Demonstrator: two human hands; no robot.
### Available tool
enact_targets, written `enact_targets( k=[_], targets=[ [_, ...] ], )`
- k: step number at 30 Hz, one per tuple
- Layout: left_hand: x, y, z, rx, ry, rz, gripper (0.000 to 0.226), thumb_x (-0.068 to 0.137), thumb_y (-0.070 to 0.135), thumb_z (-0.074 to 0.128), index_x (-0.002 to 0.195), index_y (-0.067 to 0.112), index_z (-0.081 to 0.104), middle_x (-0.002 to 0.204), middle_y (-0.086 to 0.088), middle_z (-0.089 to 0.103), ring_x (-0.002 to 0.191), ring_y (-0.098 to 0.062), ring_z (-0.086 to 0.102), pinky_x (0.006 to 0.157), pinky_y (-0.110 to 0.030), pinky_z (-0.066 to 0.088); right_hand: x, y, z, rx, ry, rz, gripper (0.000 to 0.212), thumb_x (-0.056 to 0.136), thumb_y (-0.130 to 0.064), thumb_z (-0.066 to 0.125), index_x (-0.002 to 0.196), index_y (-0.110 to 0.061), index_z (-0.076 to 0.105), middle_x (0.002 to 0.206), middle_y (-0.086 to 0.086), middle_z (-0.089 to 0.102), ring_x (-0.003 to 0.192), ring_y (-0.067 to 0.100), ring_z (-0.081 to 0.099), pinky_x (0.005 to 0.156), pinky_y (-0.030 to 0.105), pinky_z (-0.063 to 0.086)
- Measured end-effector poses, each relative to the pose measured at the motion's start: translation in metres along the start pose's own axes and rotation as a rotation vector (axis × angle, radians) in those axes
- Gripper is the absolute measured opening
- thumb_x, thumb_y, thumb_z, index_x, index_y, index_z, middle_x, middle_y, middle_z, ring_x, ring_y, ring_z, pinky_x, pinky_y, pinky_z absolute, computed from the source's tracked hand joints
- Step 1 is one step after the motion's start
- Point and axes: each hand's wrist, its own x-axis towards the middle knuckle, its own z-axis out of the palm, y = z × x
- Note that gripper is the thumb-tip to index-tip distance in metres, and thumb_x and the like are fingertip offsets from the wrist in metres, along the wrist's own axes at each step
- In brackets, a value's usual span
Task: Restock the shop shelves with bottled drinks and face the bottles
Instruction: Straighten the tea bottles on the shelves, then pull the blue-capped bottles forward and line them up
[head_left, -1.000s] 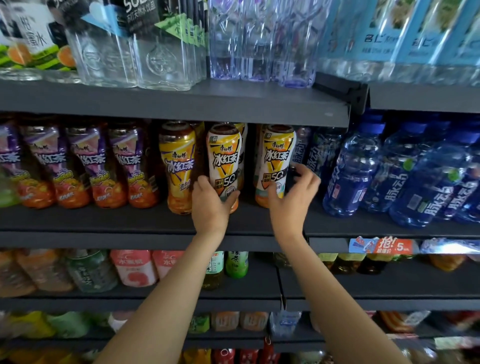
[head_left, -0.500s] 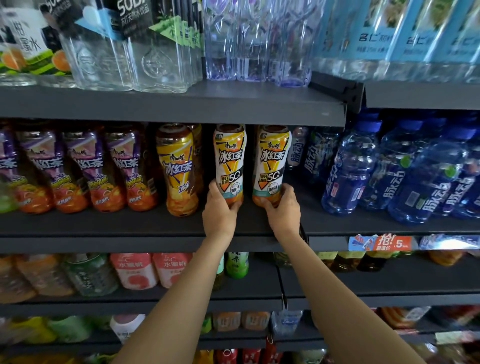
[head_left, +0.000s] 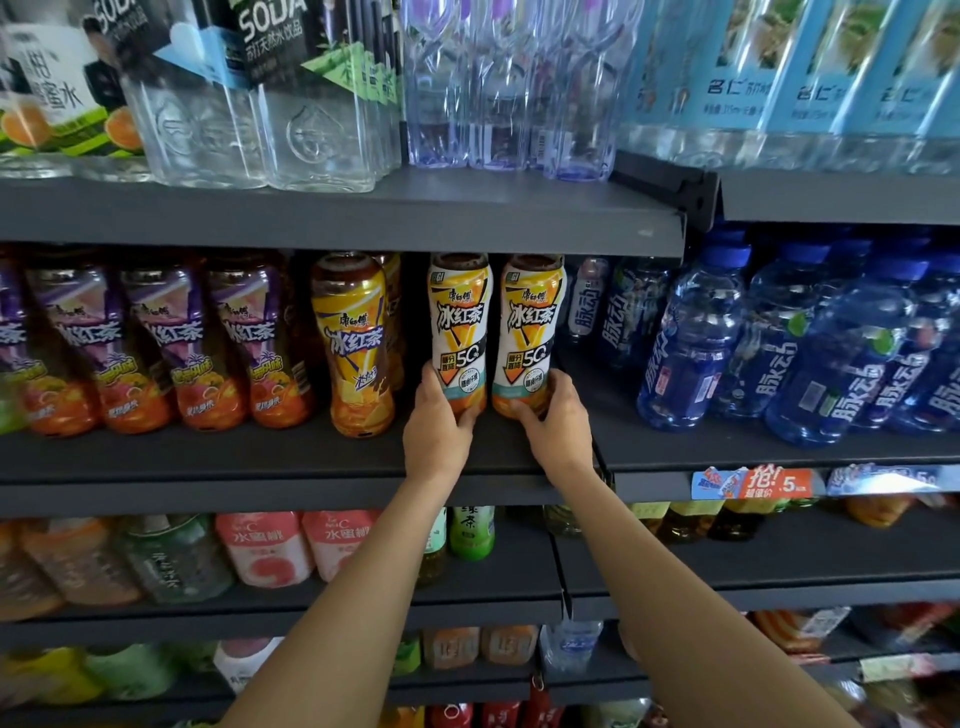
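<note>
Head view, shelf (head_left: 208, 462): dark, stocked with bottles.
Blue bottles (head_left: 691, 343): crowd the right.
Yellow bottle (head_left: 356, 343): just left.
White-label pair: left bottle (head_left: 460, 322), right bottle (head_left: 530, 322), upright, touching.
Left hand (head_left: 439, 421): fingers curled round left bottle's base.
Right hand (head_left: 556, 421): grips right bottle's base.

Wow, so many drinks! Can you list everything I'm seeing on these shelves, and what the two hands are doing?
White-and-orange labelled iced tea bottles: two, middle shelf centre, upright, side by side, labels forward.
Yellow labelled iced tea bottle: one in front, more behind, left of them.
Purple labelled tea bottles: about four, middle shelf left.
Blue capped blue drink bottles: several, middle shelf right.
Clear soda water bottles: several, top shelf left.
Pale blue labelled bottles: several, top shelf right.
Pink labelled bottles: two, lower shelf.
Dark grey metal shelves: several tiers.
Left hand: grips the left white-and-orange bottle's base.
Right hand: grips the right one's base.
</note>
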Motion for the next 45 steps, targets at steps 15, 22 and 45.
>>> enact_targets(
  k=[15,22,45],
  targets=[
    [-0.002,0.0,0.002,0.042,-0.014,0.039,0.078,0.089,0.029,0.058,0.147,0.01,0.01,0.145,-0.009,0.035,0.124,-0.027,0.045,0.09,-0.039,0.043,0.002,0.002,-0.001,0.013,0.01,0.015,0.058,0.084,-0.018,0.067,0.134,-0.005,0.039,0.129,0.011,0.053,0.119,0.025,0.05,0.097,0.034,0.043],
    [-0.007,-0.001,0.005,0.047,0.072,0.057,0.07,0.088,0.026,0.061,0.143,0.006,0.022,0.136,-0.012,0.041,0.125,-0.025,0.042,0.095,-0.035,0.042,0.003,0.003,0.0,0.023,0.0,0.024,0.059,0.085,-0.018,0.066,0.135,-0.006,0.039,0.132,0.012,0.052,0.121,0.025,0.049,0.1,0.037,0.043],
    [-0.047,0.074,0.057,-0.137,0.25,0.442,0.04,0.081,0.002,0.06,0.119,0.003,0.047,0.111,-0.014,0.05,0.106,-0.029,0.051,0.09,-0.04,0.047,0.005,0.029,-0.118,-0.038,0.455,-0.175,0.046,0.086,-0.012,0.063,0.125,0.001,0.043,0.127,0.017,0.04,0.117,0.03,0.043,0.095,0.03,0.038]
  ],
)
